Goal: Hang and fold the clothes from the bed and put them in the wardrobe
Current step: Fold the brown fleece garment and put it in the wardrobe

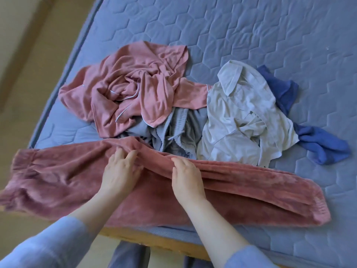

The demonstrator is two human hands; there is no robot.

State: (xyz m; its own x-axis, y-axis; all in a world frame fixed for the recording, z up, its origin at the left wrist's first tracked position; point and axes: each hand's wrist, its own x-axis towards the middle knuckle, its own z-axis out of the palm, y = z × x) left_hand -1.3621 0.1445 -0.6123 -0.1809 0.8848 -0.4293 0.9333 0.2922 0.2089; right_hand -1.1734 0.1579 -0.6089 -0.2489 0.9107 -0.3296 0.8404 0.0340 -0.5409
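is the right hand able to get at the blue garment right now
Probably yes: the blue garment lies partly uncovered beside the cream shirt, with bare mattress between it and the right hand, though that hand is on the pink trousers.

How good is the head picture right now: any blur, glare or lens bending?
Head view: soft, even light, no glare or hard shadows; the wide lens slightly bows the edge of the bed; the pink fleece trousers blur at their left end; the clothes pile looks fairly sharp.
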